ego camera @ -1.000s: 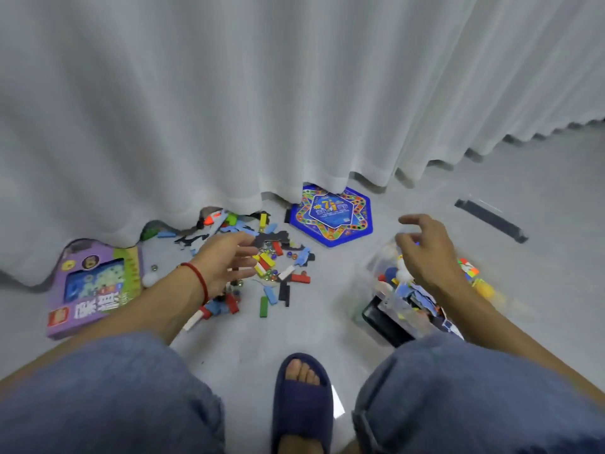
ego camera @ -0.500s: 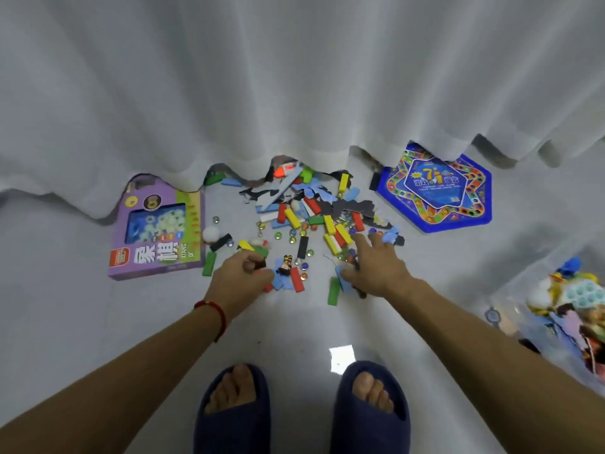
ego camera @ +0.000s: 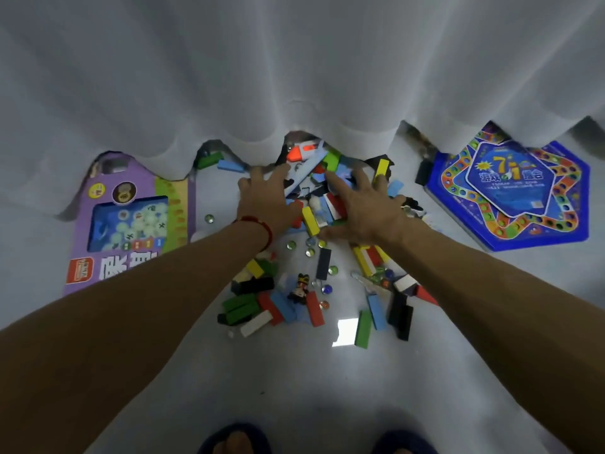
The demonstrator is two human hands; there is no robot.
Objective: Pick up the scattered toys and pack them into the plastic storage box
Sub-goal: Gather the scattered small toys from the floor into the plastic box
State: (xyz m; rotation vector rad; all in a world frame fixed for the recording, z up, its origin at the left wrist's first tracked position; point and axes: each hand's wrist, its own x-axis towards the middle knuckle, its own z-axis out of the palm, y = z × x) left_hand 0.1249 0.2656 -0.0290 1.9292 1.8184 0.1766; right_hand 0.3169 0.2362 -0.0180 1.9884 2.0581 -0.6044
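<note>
Both hands, left hand (ego camera: 268, 198) and right hand (ego camera: 363, 208), have reached deeper, fingers spread on the blocks (ego camera: 311, 208) by the curtain (ego camera: 294, 77), gathering; next, scoop them up.

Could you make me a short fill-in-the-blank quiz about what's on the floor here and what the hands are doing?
1. The left hand wears a ____ string at its wrist.
2. Both hands lie spread on the pile of coloured ____ beside the curtain.
3. The purple game box lies on the person's ____ side.
4. The blue game board is partly hidden under the ____.

Missing words: red; blocks; left; curtain
</note>
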